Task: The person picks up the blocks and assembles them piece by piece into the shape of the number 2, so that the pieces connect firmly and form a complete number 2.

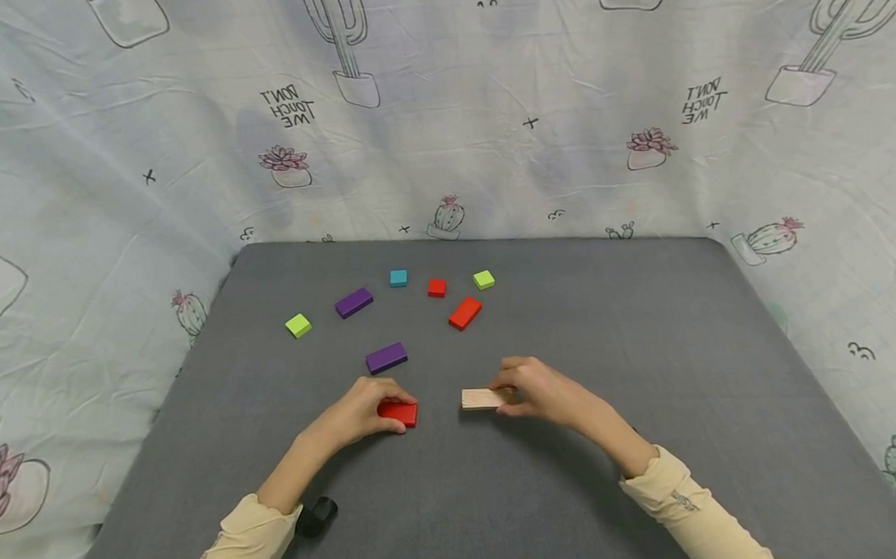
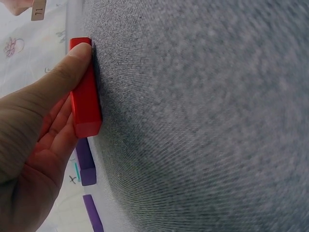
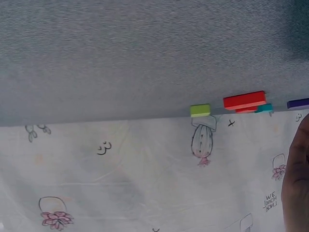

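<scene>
In the head view my left hand [image 1: 367, 410] grips a red block [image 1: 399, 412] that lies on the grey table. The left wrist view shows the thumb along one face of this red block [image 2: 88, 108] and the fingers behind it. Across a small gap to the right, my right hand [image 1: 535, 388] pinches a plain wooden block [image 1: 481, 399] by its right end, with the left end pointing at the red one. A number is printed on the wooden block's end [image 2: 38, 9]. Only an edge of the right hand [image 3: 297, 183] enters the right wrist view; its block is outside that frame.
Beyond the hands, purple blocks [image 1: 386, 358], [image 1: 355, 303], lime blocks [image 1: 298, 325], [image 1: 484, 279], red blocks [image 1: 465, 313], [image 1: 437, 288] and a teal block [image 1: 399, 278] lie scattered. A patterned cloth [image 1: 441, 121] hangs behind the table. A black device [image 1: 317, 517] sits at the left wrist.
</scene>
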{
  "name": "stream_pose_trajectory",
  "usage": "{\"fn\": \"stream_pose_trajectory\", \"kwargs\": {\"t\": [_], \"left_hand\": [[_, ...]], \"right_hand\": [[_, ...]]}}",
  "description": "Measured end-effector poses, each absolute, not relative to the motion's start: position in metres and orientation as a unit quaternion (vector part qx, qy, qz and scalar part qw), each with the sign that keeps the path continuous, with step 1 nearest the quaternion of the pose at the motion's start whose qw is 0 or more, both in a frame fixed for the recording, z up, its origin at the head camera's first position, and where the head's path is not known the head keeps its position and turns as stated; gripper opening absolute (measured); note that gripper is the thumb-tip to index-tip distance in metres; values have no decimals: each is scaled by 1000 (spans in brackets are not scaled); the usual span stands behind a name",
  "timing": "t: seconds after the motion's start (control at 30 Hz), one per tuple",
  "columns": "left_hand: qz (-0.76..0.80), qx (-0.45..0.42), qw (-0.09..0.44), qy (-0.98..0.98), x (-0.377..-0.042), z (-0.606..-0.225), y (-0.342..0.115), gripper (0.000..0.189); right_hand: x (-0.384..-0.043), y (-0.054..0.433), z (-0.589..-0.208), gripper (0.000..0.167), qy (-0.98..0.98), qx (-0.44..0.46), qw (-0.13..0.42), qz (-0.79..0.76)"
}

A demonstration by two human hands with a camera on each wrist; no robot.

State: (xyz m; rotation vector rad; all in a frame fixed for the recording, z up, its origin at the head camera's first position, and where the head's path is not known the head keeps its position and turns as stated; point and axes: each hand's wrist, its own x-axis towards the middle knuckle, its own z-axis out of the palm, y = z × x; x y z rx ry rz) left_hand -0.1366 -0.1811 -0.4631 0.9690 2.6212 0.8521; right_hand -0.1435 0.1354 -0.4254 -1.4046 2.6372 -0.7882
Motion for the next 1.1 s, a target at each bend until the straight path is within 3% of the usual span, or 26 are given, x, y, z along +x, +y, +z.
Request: {"fn": "stream_pose_trajectory", "kwargs": {"t": [0.5,1.1], "left_hand": [[292,333,94,892,-137,-460,-180,35],[289,313,118,897,-137,-459,-178,36]], "right_hand": [[-150,117,-426,21,848,-460,38,-262],[-157,102,-439,22,845,-468,57,-253]]}}
